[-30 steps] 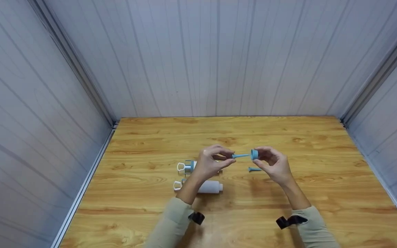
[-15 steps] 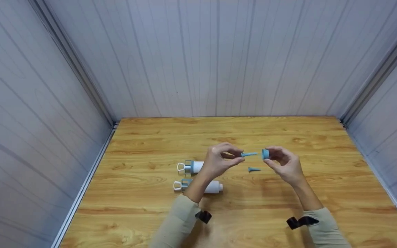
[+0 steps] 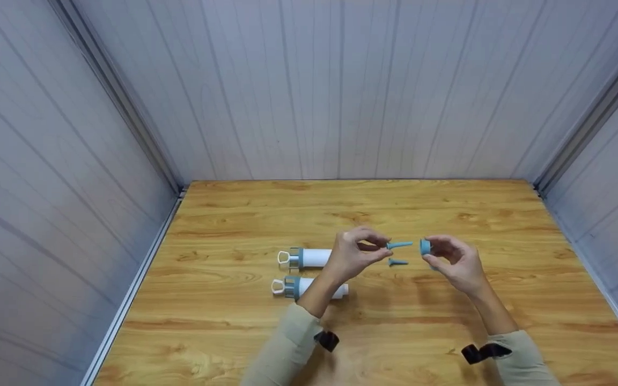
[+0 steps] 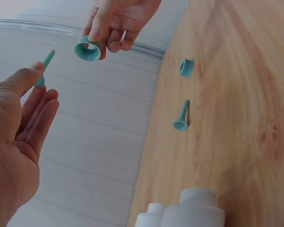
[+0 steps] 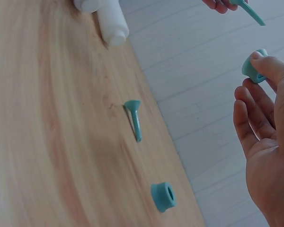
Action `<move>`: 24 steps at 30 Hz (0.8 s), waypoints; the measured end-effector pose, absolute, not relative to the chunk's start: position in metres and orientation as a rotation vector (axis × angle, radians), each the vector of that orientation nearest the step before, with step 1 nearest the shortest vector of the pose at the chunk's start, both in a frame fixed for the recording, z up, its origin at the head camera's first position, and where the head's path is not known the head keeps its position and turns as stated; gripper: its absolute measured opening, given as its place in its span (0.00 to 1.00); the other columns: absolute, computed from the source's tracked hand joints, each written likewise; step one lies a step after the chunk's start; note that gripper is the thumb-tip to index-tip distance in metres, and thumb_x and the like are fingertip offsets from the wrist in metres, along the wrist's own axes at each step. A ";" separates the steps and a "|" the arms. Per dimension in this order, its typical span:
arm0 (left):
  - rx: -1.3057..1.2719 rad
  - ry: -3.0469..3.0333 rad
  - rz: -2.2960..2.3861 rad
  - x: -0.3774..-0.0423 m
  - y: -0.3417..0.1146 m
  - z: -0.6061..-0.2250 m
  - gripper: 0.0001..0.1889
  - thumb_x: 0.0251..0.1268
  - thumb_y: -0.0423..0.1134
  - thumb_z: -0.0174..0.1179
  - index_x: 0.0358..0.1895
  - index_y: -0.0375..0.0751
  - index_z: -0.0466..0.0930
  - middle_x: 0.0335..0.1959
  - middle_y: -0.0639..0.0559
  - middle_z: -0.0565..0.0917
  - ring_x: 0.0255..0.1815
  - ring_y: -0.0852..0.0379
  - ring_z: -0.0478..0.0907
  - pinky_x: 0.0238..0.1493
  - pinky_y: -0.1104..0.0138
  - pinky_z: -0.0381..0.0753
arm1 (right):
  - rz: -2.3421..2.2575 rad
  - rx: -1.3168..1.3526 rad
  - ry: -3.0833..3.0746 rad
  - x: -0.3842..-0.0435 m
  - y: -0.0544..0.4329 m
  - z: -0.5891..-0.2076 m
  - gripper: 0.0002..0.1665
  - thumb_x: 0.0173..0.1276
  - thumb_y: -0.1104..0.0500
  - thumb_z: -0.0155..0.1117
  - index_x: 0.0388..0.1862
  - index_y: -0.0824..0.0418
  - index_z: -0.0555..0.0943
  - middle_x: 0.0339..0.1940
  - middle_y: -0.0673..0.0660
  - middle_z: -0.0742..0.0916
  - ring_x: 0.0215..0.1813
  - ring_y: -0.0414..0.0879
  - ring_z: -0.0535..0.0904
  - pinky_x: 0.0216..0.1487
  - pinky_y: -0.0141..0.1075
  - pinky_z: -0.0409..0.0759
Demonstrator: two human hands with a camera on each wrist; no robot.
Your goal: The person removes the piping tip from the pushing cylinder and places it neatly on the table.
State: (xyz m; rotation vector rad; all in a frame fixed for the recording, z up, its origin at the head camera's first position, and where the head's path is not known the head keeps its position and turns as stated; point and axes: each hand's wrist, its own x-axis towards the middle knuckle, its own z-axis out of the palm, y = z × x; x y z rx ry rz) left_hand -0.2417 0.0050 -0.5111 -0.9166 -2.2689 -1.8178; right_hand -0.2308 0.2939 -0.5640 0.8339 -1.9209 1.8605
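My left hand (image 3: 353, 254) pinches a slim teal nozzle (image 3: 401, 244) by its wide end, its thin tip pointing right. Facing it across a small gap, a teal threaded ring cap (image 3: 425, 246) is held between the thumb and fingers of my right hand (image 3: 462, 265). The left wrist view shows screw threads inside this cap (image 4: 80, 51). Both pieces are above the table and apart. A second teal nozzle (image 5: 136, 123) lies on the wood below, with a second ring cap (image 5: 162, 197) beyond its thin end; in the head view my right hand mostly hides that cap.
Two white syringe-like tubes, the farther one (image 3: 317, 258) and the nearer one (image 3: 304, 287), lie on the table (image 3: 223, 327) at left, with teal collars and white loop handles. My left forearm partly covers the nearer one. Pale panel walls (image 3: 309, 107) enclose the table.
Both hands have shifted right, still holding the nozzle and the ring cap. The gap between these two pieces has widened slightly. More of the white tubes shows from behind my left arm.
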 end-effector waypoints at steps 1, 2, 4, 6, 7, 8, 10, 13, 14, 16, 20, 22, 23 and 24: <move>-0.906 -2.274 -1.820 -0.242 0.006 -0.514 0.10 0.73 0.32 0.77 0.52 0.32 0.94 0.52 0.36 0.95 0.52 0.42 0.96 0.54 0.70 0.94 | 1.861 0.827 -1.931 -0.230 0.295 -0.565 0.23 0.63 0.90 0.66 0.58 0.87 0.81 0.51 0.47 0.95 0.49 0.36 0.91 0.50 0.25 0.89; -0.895 -2.280 -1.828 -0.242 0.007 -0.516 0.10 0.73 0.32 0.77 0.52 0.31 0.94 0.52 0.36 0.95 0.53 0.42 0.96 0.54 0.70 0.94 | 1.863 0.819 -1.943 -0.229 0.296 -0.567 0.23 0.64 0.89 0.67 0.58 0.87 0.81 0.50 0.47 0.95 0.48 0.37 0.91 0.50 0.25 0.89; -0.864 -2.295 -1.846 -0.241 0.010 -0.520 0.11 0.72 0.32 0.77 0.52 0.31 0.94 0.52 0.36 0.95 0.53 0.41 0.95 0.54 0.70 0.93 | 1.847 0.798 -1.988 -0.226 0.300 -0.570 0.21 0.67 0.84 0.71 0.59 0.85 0.82 0.50 0.46 0.94 0.48 0.37 0.90 0.50 0.25 0.89; -0.827 -2.325 -1.857 -0.240 0.011 -0.524 0.10 0.72 0.32 0.78 0.52 0.32 0.94 0.53 0.37 0.95 0.54 0.41 0.95 0.54 0.71 0.93 | 1.832 0.781 -2.018 -0.224 0.304 -0.573 0.21 0.68 0.81 0.74 0.59 0.84 0.83 0.49 0.47 0.94 0.47 0.38 0.90 0.49 0.25 0.89; -0.810 -2.339 -1.863 -0.239 0.012 -0.526 0.10 0.72 0.31 0.77 0.52 0.32 0.94 0.53 0.37 0.95 0.54 0.41 0.95 0.54 0.70 0.93 | 1.820 0.770 -2.037 -0.222 0.306 -0.574 0.21 0.68 0.81 0.75 0.59 0.84 0.83 0.48 0.46 0.94 0.47 0.37 0.90 0.49 0.25 0.89; -0.792 -2.356 -1.869 -0.238 0.013 -0.527 0.10 0.72 0.31 0.77 0.52 0.33 0.94 0.54 0.38 0.95 0.55 0.41 0.95 0.55 0.70 0.93 | 1.810 0.762 -2.052 -0.221 0.309 -0.576 0.21 0.67 0.81 0.75 0.58 0.84 0.83 0.48 0.46 0.94 0.46 0.37 0.90 0.49 0.25 0.89; -0.759 -2.388 -1.877 -0.236 0.015 -0.530 0.10 0.72 0.31 0.77 0.52 0.34 0.95 0.54 0.39 0.95 0.56 0.43 0.94 0.56 0.70 0.93 | 1.792 0.740 -2.084 -0.218 0.314 -0.578 0.21 0.65 0.83 0.74 0.58 0.83 0.84 0.48 0.45 0.94 0.46 0.36 0.90 0.48 0.24 0.89; -0.712 -2.437 -1.883 -0.233 0.017 -0.535 0.10 0.71 0.30 0.77 0.53 0.35 0.95 0.54 0.41 0.95 0.57 0.49 0.94 0.58 0.69 0.93 | 1.762 0.718 -2.146 -0.214 0.323 -0.581 0.23 0.63 0.87 0.72 0.58 0.81 0.85 0.46 0.45 0.94 0.45 0.35 0.89 0.48 0.24 0.88; -0.699 -2.454 -1.886 -0.232 0.018 -0.536 0.10 0.71 0.30 0.77 0.53 0.35 0.95 0.54 0.41 0.95 0.57 0.51 0.94 0.59 0.68 0.93 | 1.750 0.711 -2.171 -0.213 0.326 -0.582 0.24 0.63 0.87 0.71 0.58 0.80 0.85 0.45 0.45 0.93 0.44 0.34 0.89 0.47 0.24 0.88; -0.681 -2.483 -1.880 -0.230 0.020 -0.539 0.10 0.71 0.29 0.77 0.53 0.35 0.95 0.53 0.42 0.96 0.56 0.54 0.93 0.60 0.68 0.93 | 1.715 0.695 -2.229 -0.210 0.331 -0.583 0.24 0.63 0.86 0.72 0.58 0.79 0.86 0.44 0.45 0.93 0.43 0.34 0.89 0.47 0.24 0.88; -0.676 -2.530 -1.852 -0.225 0.025 -0.545 0.10 0.70 0.28 0.78 0.52 0.33 0.95 0.51 0.42 0.96 0.55 0.56 0.93 0.60 0.67 0.93 | 1.657 0.653 -2.335 -0.206 0.341 -0.584 0.23 0.64 0.83 0.74 0.58 0.78 0.86 0.43 0.42 0.92 0.42 0.32 0.88 0.46 0.24 0.87; -0.672 -2.557 -1.820 -0.223 0.028 -0.550 0.10 0.69 0.28 0.78 0.51 0.32 0.95 0.51 0.42 0.96 0.55 0.56 0.93 0.59 0.69 0.93 | 1.633 0.633 -2.384 -0.203 0.345 -0.585 0.22 0.66 0.81 0.75 0.59 0.77 0.86 0.43 0.40 0.92 0.42 0.32 0.87 0.46 0.23 0.87; -0.666 -2.570 -1.810 -0.222 0.029 -0.552 0.10 0.69 0.29 0.79 0.51 0.32 0.95 0.51 0.42 0.96 0.55 0.56 0.93 0.58 0.69 0.93 | 1.626 0.623 -2.405 -0.203 0.347 -0.586 0.22 0.66 0.81 0.76 0.59 0.76 0.86 0.43 0.40 0.92 0.42 0.32 0.87 0.46 0.23 0.86; -0.656 -2.583 -1.800 -0.221 0.031 -0.554 0.10 0.68 0.29 0.79 0.50 0.32 0.95 0.51 0.43 0.96 0.56 0.57 0.93 0.58 0.70 0.93 | 1.618 0.618 -2.425 -0.202 0.349 -0.586 0.22 0.67 0.80 0.76 0.59 0.76 0.86 0.43 0.39 0.91 0.41 0.32 0.87 0.46 0.23 0.86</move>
